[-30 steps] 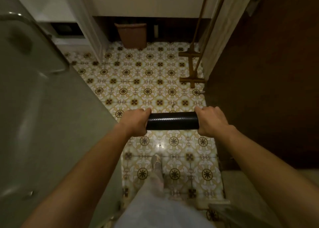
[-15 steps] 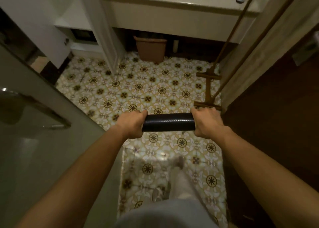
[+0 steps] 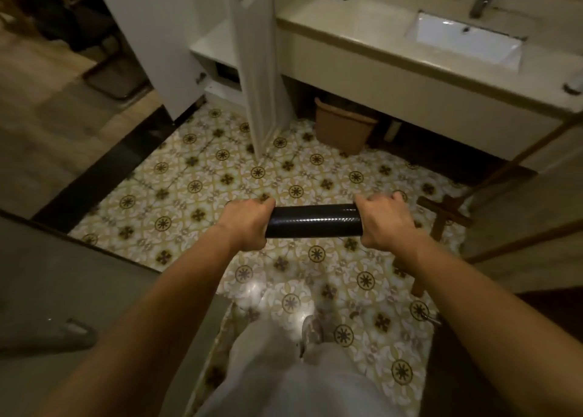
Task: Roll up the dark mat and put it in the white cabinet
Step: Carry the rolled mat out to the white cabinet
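At the fingers: both sets (image 3: 377,199) are curling over the roll's top, clamped shut on its two ends.
Left hand (image 3: 249,224): is gripping the left end, knuckles up, covering that end face.
Right hand (image 3: 386,224): is gripping the right end the same way.
Dark mat (image 3: 314,221): is already rolled into a tight black tube, lying level between the hands, held in the air above the patterned floor (image 3: 195,186), touching nothing else.
Surface: is showing a fine woven texture with a slight sheen; likely a little slick, so a wrapped grip seems wiser than a pinch.
Handling, judged: is looking light and fairly firm as a roll, not sagging between the hands; soft material that would probably spring open if let go.
Where to hold: is best gripped around its ends, or one hand around the middle across the loose edge.
White cabinet (image 3: 217,50): is standing ahead to the left, door (image 3: 258,69) swung open, a pale shelf showing inside, well apart from the mat.
Nearby: a brown bin (image 3: 342,129) is sitting under the sink worktop (image 3: 372,35); a wooden rack (image 3: 441,218) is standing just right of the right hand.
Progress, judged: rolling is looking done; carrying and stowing are remaining.
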Motion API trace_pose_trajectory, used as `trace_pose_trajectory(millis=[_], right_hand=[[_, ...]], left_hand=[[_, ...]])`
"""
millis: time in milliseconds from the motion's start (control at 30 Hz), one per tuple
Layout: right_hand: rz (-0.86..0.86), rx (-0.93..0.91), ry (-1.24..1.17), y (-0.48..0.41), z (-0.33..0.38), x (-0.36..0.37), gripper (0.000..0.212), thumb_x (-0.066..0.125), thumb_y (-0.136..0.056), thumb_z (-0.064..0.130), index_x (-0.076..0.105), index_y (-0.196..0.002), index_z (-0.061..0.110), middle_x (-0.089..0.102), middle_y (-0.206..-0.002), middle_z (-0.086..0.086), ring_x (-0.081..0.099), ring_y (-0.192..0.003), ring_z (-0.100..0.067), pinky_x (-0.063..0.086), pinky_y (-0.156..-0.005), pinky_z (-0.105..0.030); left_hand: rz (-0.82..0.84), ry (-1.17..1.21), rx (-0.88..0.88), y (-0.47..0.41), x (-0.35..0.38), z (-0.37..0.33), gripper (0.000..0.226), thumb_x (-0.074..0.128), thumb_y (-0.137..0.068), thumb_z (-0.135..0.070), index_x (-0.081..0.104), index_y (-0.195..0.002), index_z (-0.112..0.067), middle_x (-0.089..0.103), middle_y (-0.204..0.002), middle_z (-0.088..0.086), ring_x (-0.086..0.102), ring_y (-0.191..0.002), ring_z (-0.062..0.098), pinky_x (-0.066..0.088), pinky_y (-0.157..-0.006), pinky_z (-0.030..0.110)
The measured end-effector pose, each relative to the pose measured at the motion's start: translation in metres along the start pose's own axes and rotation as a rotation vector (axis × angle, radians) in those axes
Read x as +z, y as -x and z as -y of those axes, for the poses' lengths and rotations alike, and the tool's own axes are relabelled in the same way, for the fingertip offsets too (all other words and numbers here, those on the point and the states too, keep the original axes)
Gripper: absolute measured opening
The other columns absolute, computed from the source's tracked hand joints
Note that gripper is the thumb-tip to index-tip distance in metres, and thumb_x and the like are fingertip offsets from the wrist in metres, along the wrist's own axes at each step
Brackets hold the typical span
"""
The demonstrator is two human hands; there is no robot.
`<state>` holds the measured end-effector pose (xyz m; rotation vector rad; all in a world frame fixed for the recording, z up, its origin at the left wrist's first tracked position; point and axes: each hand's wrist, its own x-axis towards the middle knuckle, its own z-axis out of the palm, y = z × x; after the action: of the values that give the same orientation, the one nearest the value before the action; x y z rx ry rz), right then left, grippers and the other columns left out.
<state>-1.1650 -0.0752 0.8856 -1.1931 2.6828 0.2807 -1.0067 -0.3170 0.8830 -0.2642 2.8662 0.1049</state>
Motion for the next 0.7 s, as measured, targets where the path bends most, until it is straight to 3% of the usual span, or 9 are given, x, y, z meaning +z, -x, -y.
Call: trace_pose_trajectory(millis=[300, 700], right_hand=[[-0.007, -0.229, 0.049, -0.189, 0.044, -0.052, 0.055, 0.073, -0.059, 0.039, 0.048, -0.106, 0.025, 0.063, -0.092, -0.003, 0.058, -0.087, -0.026, 0.035, -0.082, -0.043], [-0.011, -0.393, 0.081, -0.416, 0.154, -0.139, 0.055, 0.072, -0.069, 0.036, 0.048, -0.116, 0.023, 0.064, -0.104, -0.005, 0.058, -0.098, -0.028, 0.035, -0.089, -0.044]], left_hand=[[0.066, 0.1, -0.285, -0.072, -0.019, 0.124, 0.06, 0.077, -0.066, -0.037, 0.043, -0.116, -0.032, 0.06, -0.098, -0.003, 0.058, -0.084, 0.018, 0.054, -0.075, 0.039], [0.06, 0.189, -0.474, -0.156, -0.051, 0.326, 0.059, 0.078, -0.062, -0.039, 0.043, -0.108, -0.038, 0.06, -0.097, -0.006, 0.058, -0.084, 0.015, 0.054, -0.075, 0.038]])
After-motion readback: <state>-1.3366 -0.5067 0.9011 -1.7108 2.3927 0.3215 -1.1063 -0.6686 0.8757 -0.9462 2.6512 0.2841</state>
